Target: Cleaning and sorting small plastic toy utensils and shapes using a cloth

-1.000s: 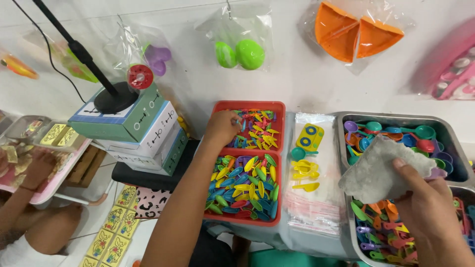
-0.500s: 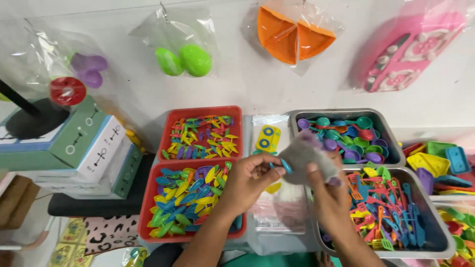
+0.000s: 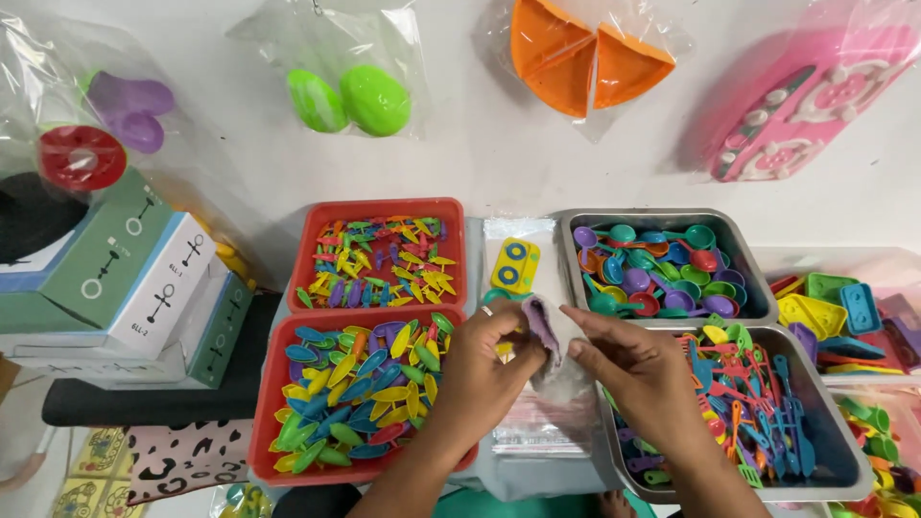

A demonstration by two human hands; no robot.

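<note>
Far left of the cloth (image 3: pixel 549 338): stacked boxes (image 3: pixel 144 278), green and white.

Nearer on the left of the cloth: two red trays. Upper tray (image 3: pixel 379 204) filled with small colourful pieces, lower tray (image 3: pixel 264 422) filled with leaf-shaped pieces in blue, yellow and green.

Just left of the cloth, touching it: left hand (image 3: pixel 484 360), fingers curled, pinching the cloth's left edge between thumb and fingertips. Forearm passing over the near corner of the lower tray.

The cloth itself: grey, crumpled, folded between both hands, held above the desk. Something purple showing in the fold; not possible to tell if a toy piece or only the cloth's inner side.

Just behind the cloth: yellow toy (image 3: pixel 515 266) with blue rings. Below the cloth: flat pile of clear bags (image 3: pixel 537 432).

Just right of the cloth: right hand (image 3: pixel 633 369), fingers stretched almost straight and laid on the cloth. Thumb mostly hidden, so not possible to tell whether really gripping or only pressing.

Further right of the cloth: two steel trays, the far one (image 3: pixel 662 215) with spoons, the near one (image 3: pixel 818 369) with forks and spatulas.

Possible trouble, as a judgement only: dropping the cloth through a loose hold on the right side; losing a small piece out of the fold, if any inside; knocking leaf pieces out of the lower tray by dragging the left forearm.
</note>
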